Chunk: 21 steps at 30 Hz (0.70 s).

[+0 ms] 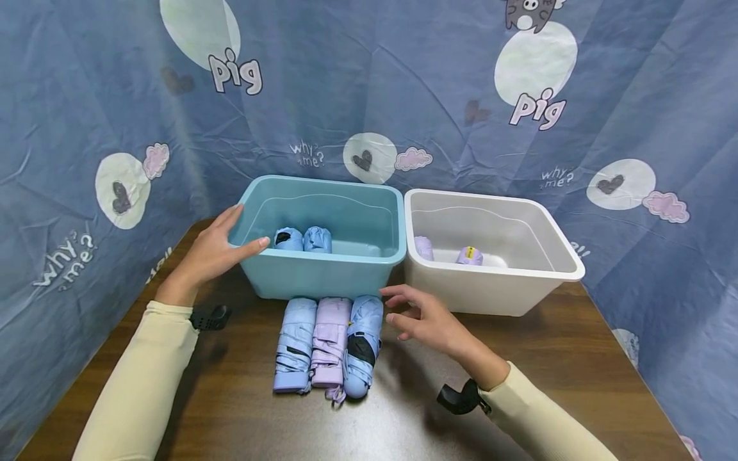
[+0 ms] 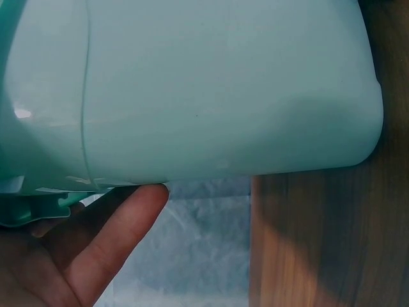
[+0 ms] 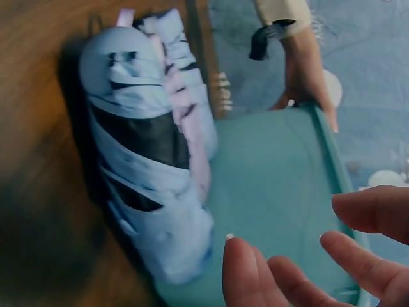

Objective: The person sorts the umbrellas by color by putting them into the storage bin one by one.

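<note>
**Closely bunched, with snagging a risk**

The right-hand blue umbrella (image 1: 362,346) lay just below the centre of the frame, rolled up, its rounded end towards the bottom edge. Immediately to its left sat the lilac umbrella (image 1: 331,336), then the left-hand blue umbrella (image 1: 295,346), all three side by side.

Nearest was the right hand (image 1: 426,320), close by the upper end of the right-hand blue umbrella. Its grip was parted, fingers loosely bent, with nothing in it; the right wrist view showed a gap to the umbrella. At centre left, the left hand (image 1: 210,253) rested spread over a corner of the teal bin (image 1: 323,275), thumb across the front rim, its grip wide rather than clenched.

Two blue bundles (image 1: 302,239) lay inside that bin. Right of centre, the white bin (image 1: 496,294) stood just beside it, with two lilac bundles (image 1: 470,257) inside. The worktop (image 1: 242,416) carried everything, before a printed cloth (image 1: 323,70).

A pinch placed too far left could probably catch the lilac umbrella too, since they lay so tight. The loose cord (image 1: 336,395) between them might drag a neighbour along, and heavy pressure on that corner might shift the teal bin.
</note>
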Motion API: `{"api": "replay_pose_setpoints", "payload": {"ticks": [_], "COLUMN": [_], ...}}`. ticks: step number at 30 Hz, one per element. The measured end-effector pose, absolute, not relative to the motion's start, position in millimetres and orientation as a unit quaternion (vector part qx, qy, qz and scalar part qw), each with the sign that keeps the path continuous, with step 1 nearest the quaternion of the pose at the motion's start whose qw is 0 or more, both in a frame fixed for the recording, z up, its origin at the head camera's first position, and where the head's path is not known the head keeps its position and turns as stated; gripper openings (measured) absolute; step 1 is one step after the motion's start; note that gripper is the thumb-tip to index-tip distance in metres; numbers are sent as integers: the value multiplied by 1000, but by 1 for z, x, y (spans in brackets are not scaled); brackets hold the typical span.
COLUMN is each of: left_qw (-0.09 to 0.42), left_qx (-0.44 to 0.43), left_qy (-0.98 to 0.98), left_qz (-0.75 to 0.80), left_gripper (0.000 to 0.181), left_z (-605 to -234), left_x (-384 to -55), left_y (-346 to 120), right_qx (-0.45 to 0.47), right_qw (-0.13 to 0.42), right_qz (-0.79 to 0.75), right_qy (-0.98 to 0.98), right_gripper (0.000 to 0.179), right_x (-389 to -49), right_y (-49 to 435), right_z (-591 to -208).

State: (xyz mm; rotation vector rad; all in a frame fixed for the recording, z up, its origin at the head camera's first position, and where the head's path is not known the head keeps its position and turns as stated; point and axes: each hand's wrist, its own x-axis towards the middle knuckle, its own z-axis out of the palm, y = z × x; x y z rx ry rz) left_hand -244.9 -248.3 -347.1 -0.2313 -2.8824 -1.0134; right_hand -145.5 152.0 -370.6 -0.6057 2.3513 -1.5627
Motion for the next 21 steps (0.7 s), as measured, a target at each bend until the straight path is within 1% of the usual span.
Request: {"api": "replay_pose_setpoints", "payload": {"ticks": [7,11,16,21], "left_qw": [35,35,40,39], "left_qx": [-73,-74,-78,-79], "left_qy": [-940,-939,-938,-938], "left_qz": [-332,-333,-335,-336], "left_gripper": [105,105,104,104], "left_z": [-349,-351,-350,-348], "left_x": [-243,-243,-244,-245], "left_y": [-249,-250,-250,-249], "right_qx": [-184,-164,-135,-129], "right_qw": [131,131,144,151], "right_qz": [-540,-540,-547,-560], "right_qy": [811,815,814,804], "right_gripper": [47,54,65,72], "right_x": [-144,-142,-141,-144], "right_y": [145,140,132,124], "right_z": [-394,-407,-416,-424]}}
